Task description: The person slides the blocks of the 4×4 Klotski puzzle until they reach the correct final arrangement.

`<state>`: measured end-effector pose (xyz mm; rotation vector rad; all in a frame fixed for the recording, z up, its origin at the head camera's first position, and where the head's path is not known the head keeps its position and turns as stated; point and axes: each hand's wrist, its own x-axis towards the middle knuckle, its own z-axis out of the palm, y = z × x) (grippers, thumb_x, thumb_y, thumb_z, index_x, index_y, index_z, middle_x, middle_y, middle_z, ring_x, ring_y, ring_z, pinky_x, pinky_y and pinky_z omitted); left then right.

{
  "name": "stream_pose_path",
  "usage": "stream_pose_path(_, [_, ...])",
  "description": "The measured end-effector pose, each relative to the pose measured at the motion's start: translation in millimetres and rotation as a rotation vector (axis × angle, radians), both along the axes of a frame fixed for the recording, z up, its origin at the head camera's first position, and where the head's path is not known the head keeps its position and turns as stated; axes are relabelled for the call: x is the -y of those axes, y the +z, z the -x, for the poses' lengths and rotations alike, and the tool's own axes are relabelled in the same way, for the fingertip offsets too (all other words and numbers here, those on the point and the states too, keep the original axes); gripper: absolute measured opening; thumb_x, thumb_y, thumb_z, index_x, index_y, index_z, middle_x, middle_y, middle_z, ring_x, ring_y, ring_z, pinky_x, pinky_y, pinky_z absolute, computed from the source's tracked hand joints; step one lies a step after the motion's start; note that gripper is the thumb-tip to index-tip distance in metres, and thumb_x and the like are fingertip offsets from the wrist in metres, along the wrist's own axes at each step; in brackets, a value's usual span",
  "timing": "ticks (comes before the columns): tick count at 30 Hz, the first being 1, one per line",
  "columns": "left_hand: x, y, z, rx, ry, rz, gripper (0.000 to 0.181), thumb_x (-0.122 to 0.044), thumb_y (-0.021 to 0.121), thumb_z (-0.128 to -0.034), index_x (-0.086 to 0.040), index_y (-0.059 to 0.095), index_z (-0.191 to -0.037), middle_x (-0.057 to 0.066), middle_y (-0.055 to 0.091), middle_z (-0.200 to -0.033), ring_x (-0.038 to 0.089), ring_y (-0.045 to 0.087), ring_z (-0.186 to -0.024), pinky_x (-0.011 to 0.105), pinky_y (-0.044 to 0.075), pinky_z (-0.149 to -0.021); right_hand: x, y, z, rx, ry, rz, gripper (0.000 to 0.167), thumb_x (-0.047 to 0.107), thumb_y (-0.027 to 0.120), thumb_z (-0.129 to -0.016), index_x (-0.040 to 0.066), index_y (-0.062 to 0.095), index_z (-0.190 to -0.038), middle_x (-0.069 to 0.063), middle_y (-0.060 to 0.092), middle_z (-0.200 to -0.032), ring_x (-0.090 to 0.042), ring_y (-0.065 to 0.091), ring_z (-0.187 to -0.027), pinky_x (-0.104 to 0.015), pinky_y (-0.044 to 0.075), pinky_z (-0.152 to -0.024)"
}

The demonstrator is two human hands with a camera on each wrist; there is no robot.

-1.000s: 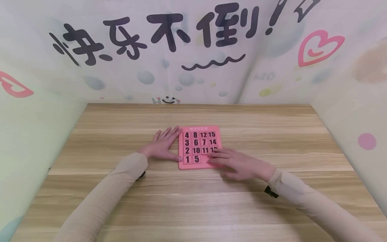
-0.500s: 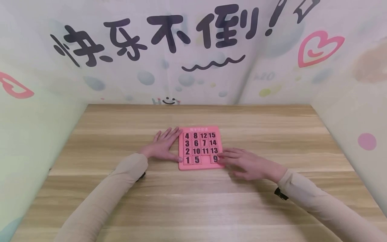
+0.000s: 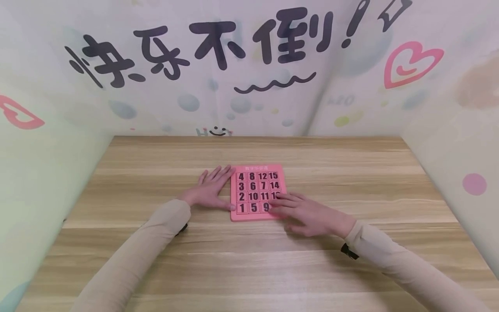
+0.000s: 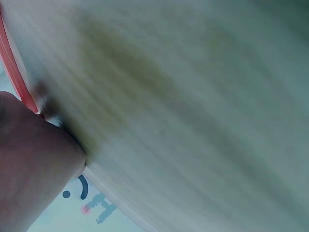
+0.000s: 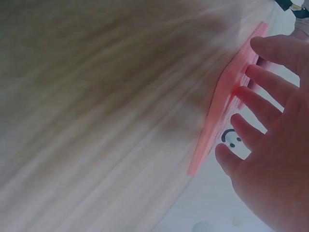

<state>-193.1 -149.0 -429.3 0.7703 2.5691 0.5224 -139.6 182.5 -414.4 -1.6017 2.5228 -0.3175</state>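
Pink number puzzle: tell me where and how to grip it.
Likely best: grip the pink number puzzle by its side edges, left hand from the left, right hand from the right. It lies flat on the table, a thin slab, so those edges should offer the surest hold.

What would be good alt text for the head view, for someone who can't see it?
A person's right hand partly covers the lower right of a pink number puzzle on a wooden table, while the left hand touches the puzzle's left edge. Behind stands a pale wall with big dark Chinese characters.
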Motion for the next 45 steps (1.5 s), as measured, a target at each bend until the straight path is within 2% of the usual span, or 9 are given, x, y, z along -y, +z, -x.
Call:
stream_pose_path(5, [-0.7, -0.6, 0.1, 0.000, 0.000, -0.003, 0.117, -0.065, 0.068, -0.0771, -0.013, 0.000, -0.156, 0.009, -0.007, -0.161, 0.031, -0.010, -0.145, 0.055, -0.013, -0.111, -1, 2.7, 3.2, 0.013, -0.028, 0.010, 0.054, 0.025, 0.062, -0.093, 0.003, 0.048, -0.141, -0.015, 0.042, -0.147, -0.039, 0.031, -0.137, -0.058, 0.020, -0.111])
stream_pose_path(9, [-1.1, -1.4, 0.1, 0.000, -0.001, -0.004, 0.116, -0.065, 0.068, -0.0773, -0.013, 0.000, -0.156, 0.009, -0.007, -0.161, 0.031, -0.009, -0.145, 0.055, -0.013, -0.111, -4, 6.5, 8.0, 0.033, -0.120, 0.011, 0.057, 0.027, 0.060, -0.095, 0.001, 0.044, -0.143, -0.016, 0.040, -0.148, -0.039, 0.030, -0.138, -0.058, 0.019, -0.111])
stream_pose_path(12, [-1.1, -1.9, 0.1, 0.003, 0.001, -0.007, 0.116, -0.064, 0.068, -0.0775, -0.013, 0.000, -0.156, 0.008, -0.007, -0.161, 0.031, -0.010, -0.145, 0.055, -0.013, -0.111, -7, 7.0, 10.6, 0.044, -0.195, -0.026, 0.058, 0.032, 0.058, -0.097, 0.002, 0.043, -0.144, -0.015, 0.039, -0.149, -0.039, 0.028, -0.139, -0.058, 0.019, -0.112])
stream_pose_path(15, [-1.2, -2.0, 0.0, 0.003, 0.002, -0.010, 0.116, -0.064, 0.068, -0.0775, -0.013, 0.000, -0.156, 0.008, -0.007, -0.161, 0.031, -0.009, -0.145, 0.055, -0.013, -0.111, -10, 4.2, 10.3, 0.053, -0.233, -0.071, 0.060, 0.037, 0.055, -0.098, 0.004, 0.042, -0.146, -0.012, 0.038, -0.151, -0.038, 0.026, -0.140, -0.057, 0.017, -0.112])
stream_pose_path(20, [-1.5, -0.9, -0.3, 0.003, 0.005, -0.011, 0.116, -0.064, 0.068, -0.0774, -0.013, 0.000, -0.156, 0.008, -0.007, -0.161, 0.031, -0.009, -0.145, 0.055, -0.013, -0.111, -14, 1.5, 3.0, 0.059, -0.227, -0.073, 0.060, 0.041, 0.054, -0.098, 0.007, 0.042, -0.146, -0.011, 0.038, -0.151, -0.037, 0.025, -0.140, -0.057, 0.015, -0.113])
stream_pose_path(29, [-0.2, 0.1, -1.4, 0.003, 0.006, -0.013, 0.117, -0.064, 0.069, -0.0769, -0.012, 0.001, -0.156, 0.009, -0.007, -0.161, 0.032, -0.010, -0.145, 0.055, -0.014, -0.111, -19, 2.2, -8.9, 0.084, -0.159, -0.015, 0.059, 0.036, 0.057, -0.096, 0.006, 0.044, -0.144, -0.012, 0.040, -0.149, -0.039, 0.029, -0.138, -0.060, 0.019, -0.110])
stream_pose_path(36, [1.9, -0.1, -0.9, -0.009, 0.002, -0.001, 0.117, -0.065, 0.068, -0.0772, -0.012, 0.000, -0.156, 0.009, -0.007, -0.161, 0.032, -0.010, -0.145, 0.055, -0.013, -0.111, -11, 1.5, 12.2, 0.063, -0.187, 0.036, 0.057, 0.032, 0.057, -0.097, 0.003, 0.043, -0.144, -0.015, 0.038, -0.150, -0.039, 0.028, -0.138, -0.059, 0.019, -0.111])
stream_pose_path(41, [1.5, -1.6, 0.1, -0.010, -0.007, 0.009, 0.117, -0.067, 0.066, -0.0772, -0.012, -0.001, -0.156, 0.009, -0.008, -0.161, 0.032, -0.010, -0.145, 0.055, -0.013, -0.111, -5, -3.0, 30.8, 0.049, -0.258, -0.008, 0.058, 0.034, 0.054, -0.098, 0.006, 0.040, -0.147, -0.011, 0.034, -0.153, -0.036, 0.023, -0.141, -0.057, 0.015, -0.113])
stream_pose_path(45, [0.5, -1.3, 0.4, -0.004, -0.004, 0.007, 0.117, -0.066, 0.067, -0.0770, -0.013, -0.001, -0.156, 0.008, -0.008, -0.161, 0.031, -0.011, -0.145, 0.055, -0.013, -0.111, 0, -3.1, 36.6, 0.064, -0.293, -0.050, 0.059, 0.038, 0.049, -0.100, 0.007, 0.037, -0.149, -0.009, 0.031, -0.154, -0.035, 0.020, -0.143, -0.057, 0.012, -0.114])
